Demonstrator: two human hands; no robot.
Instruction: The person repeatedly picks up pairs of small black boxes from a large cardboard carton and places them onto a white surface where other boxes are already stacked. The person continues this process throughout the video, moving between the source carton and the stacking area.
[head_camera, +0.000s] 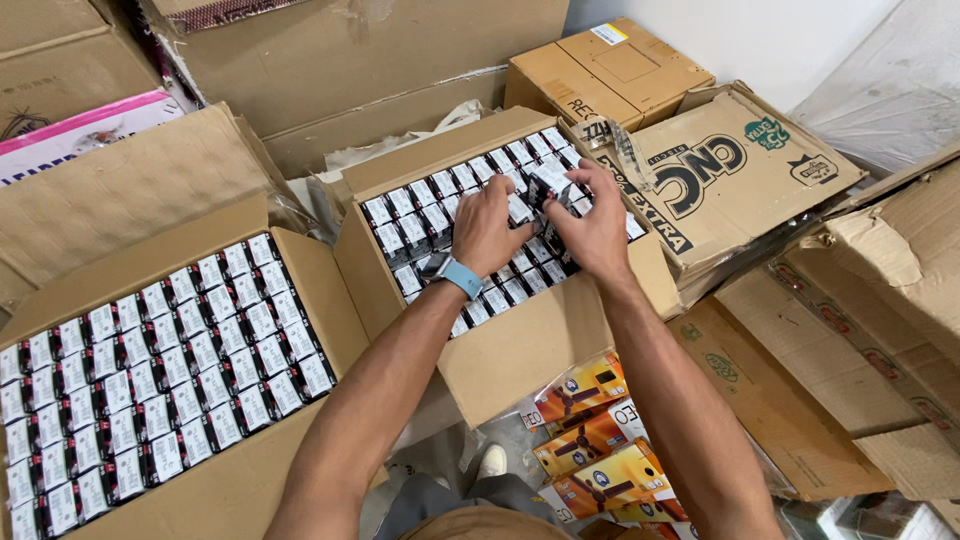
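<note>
An open cardboard carton (520, 350) in front of me is packed with rows of small black and white boxes (410, 215). Both hands reach into it. My left hand (487, 228), with a light blue watch at the wrist, rests its fingers on the packed rows. My right hand (592, 225) grips one small black and white box (550, 185) that stands tilted above the rows. The two hands are close together, almost touching.
A second open carton (250, 480) of the same small boxes lies at the lower left. Closed and flattened cardboard boxes (730, 170) stand at the right and back. Orange product boxes (590, 450) lie on the floor by my knees.
</note>
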